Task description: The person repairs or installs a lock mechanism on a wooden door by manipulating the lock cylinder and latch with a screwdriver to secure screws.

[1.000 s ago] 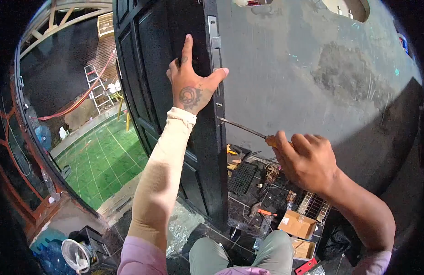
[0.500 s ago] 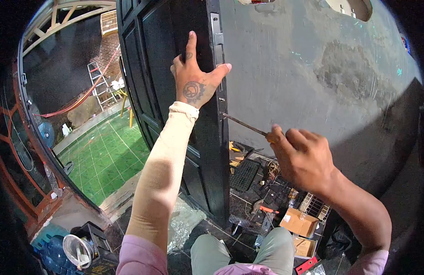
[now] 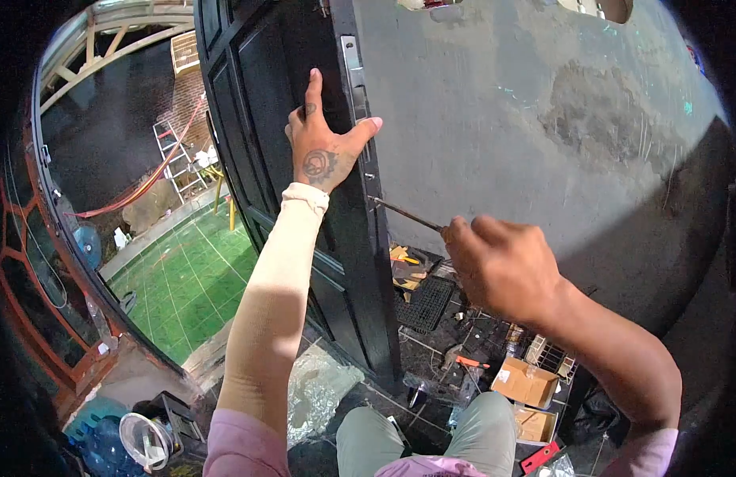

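Note:
A black panelled door [image 3: 269, 87] stands ajar before me, with its narrow edge turned toward the right. My left hand [image 3: 320, 151] lies on the door near that edge, index finger pointing up and thumb spread out across the edge. A metal lock plate [image 3: 351, 60] is set into the edge above the thumb. My right hand [image 3: 507, 266] is closed round a screwdriver [image 3: 411, 215], whose handle is mostly hidden in the fist. The thin shaft slopes up to the left, and its tip meets the door edge below a small metal fitting [image 3: 370, 176].
A grey plastered wall [image 3: 479, 119] rises at the right. On the dark floor lie an orange-handled tool [image 3: 472, 362], an open cardboard box [image 3: 520, 383], a black plastic grid [image 3: 427, 304] and clear plastic sheeting [image 3: 322, 389]. A clear tub [image 3: 145, 440] stands at lower left.
The door and both hands have shifted a little left in the view, and the door looks more tilted. The screwdriver tip stays at the same part of the door edge.

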{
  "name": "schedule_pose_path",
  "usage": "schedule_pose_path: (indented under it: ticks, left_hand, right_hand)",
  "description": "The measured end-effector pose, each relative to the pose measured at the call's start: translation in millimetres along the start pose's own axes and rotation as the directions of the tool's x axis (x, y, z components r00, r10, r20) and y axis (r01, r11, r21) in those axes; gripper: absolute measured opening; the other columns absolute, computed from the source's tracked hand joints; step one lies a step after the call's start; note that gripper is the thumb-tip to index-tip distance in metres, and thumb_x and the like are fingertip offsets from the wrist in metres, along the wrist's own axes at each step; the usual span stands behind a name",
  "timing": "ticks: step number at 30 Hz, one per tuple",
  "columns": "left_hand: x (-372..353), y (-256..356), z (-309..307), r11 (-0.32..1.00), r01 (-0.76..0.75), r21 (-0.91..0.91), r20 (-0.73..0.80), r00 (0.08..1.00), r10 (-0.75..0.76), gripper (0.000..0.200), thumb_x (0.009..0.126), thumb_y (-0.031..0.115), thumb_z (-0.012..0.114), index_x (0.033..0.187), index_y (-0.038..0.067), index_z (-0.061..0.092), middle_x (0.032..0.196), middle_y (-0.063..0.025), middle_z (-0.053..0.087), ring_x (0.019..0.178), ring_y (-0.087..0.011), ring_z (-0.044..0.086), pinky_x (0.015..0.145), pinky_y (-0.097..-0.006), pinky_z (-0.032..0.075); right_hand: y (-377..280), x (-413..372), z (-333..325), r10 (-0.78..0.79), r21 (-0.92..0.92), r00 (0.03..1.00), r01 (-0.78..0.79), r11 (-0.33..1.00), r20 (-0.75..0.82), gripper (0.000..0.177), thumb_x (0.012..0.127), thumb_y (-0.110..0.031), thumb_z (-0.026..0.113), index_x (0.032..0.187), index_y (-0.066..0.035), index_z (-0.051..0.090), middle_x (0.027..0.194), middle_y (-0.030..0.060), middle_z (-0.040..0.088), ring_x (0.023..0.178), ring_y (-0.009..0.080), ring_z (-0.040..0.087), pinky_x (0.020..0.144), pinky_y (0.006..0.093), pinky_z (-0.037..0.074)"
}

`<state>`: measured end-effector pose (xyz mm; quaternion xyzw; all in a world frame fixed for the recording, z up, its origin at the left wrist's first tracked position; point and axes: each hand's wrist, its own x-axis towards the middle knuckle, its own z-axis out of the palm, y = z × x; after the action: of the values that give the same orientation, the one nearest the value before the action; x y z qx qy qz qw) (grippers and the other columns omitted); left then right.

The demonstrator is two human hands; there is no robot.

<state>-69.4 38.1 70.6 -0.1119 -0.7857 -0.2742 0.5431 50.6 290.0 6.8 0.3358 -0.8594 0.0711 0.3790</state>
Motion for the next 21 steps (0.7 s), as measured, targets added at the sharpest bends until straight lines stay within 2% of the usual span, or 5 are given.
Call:
schedule_pose_path:
  ticks: [4, 10, 15, 18, 21]
  left_hand:
    - [2.8, -4.3, 1.5, 0.993, 0.0, -0.116, 0.021, 1.0, 0.003, 0.111, 0.072, 0.047, 0.08, 0.158, 0.024, 0.015, 0.137, -0.0407, 0.034, 0.132, -0.0537, 0.033, 0.107, -0.0605, 0.034]
    - [3.7, -6.8, 3.4, 0.994, -0.032, -0.102, 0.006, 0.999, 0.033, 0.111, 0.072, 0.047, 0.08, 0.158, 0.024, 0.014, 0.136, -0.041, 0.034, 0.131, -0.0532, 0.035, 0.107, -0.0601, 0.034]
    - [2.2, 0.3, 3.4, 0.999, -0.015, -0.039, -0.011, 1.0, 0.014, 0.11, 0.073, 0.045, 0.081, 0.157, 0.015, 0.017, 0.138, -0.0367, 0.04, 0.128, -0.0495, 0.04, 0.11, -0.0532, 0.033]
    - [2.0, -3.5, 1.8, 0.996, 0.014, -0.085, 0.016, 1.0, -0.013, 0.112, 0.072, 0.048, 0.08, 0.158, 0.024, 0.013, 0.136, -0.0426, 0.033, 0.131, -0.0541, 0.034, 0.108, -0.0602, 0.033]
    - [1.9, -2.8, 2.4, 0.995, 0.024, -0.098, 0.026, 0.999, -0.022, 0.112, 0.072, 0.048, 0.08, 0.158, 0.024, 0.014, 0.136, -0.0436, 0.033, 0.131, -0.0545, 0.034, 0.108, -0.06, 0.033]
  right_hand:
    - [29.8, 16.2, -6.7, 0.447, 0.709, 0.639, -0.705, 0.015, 0.626, 0.039, 0.096, -0.032, 0.062, 0.114, 0.002, 0.06, 0.072, 0.0107, 0.066, 0.06, 0.0166, 0.058, 0.05, 0.0308, 0.047]
    - [17.1, 10.6, 13.7, 0.106, 0.116, 0.974, -0.13, 0.985, 0.198, 0.03, 0.093, -0.021, 0.06, 0.108, 0.006, 0.059, 0.072, 0.0159, 0.062, 0.067, 0.0289, 0.069, 0.051, 0.0387, 0.052]
    - [13.6, 17.1, -2.5, 0.232, 0.303, 0.972, -0.211, 0.929, -0.037, 0.029, 0.09, -0.022, 0.065, 0.1, 0.005, 0.061, 0.071, 0.0127, 0.064, 0.062, 0.022, 0.065, 0.053, 0.0353, 0.05]
    - [19.1, 25.5, -18.6, 0.501, 0.742, 0.639, -0.671, -0.01, 0.584, 0.031, 0.094, -0.028, 0.065, 0.111, -0.002, 0.063, 0.062, -0.0003, 0.046, 0.051, 0.0055, 0.038, 0.044, 0.0236, 0.03]
    - [26.6, 21.0, -15.9, 0.291, 0.56, 0.642, -0.764, 0.32, 0.709, 0.034, 0.093, -0.026, 0.062, 0.113, 0.003, 0.063, 0.068, 0.0084, 0.056, 0.056, 0.0143, 0.053, 0.05, 0.0302, 0.043]
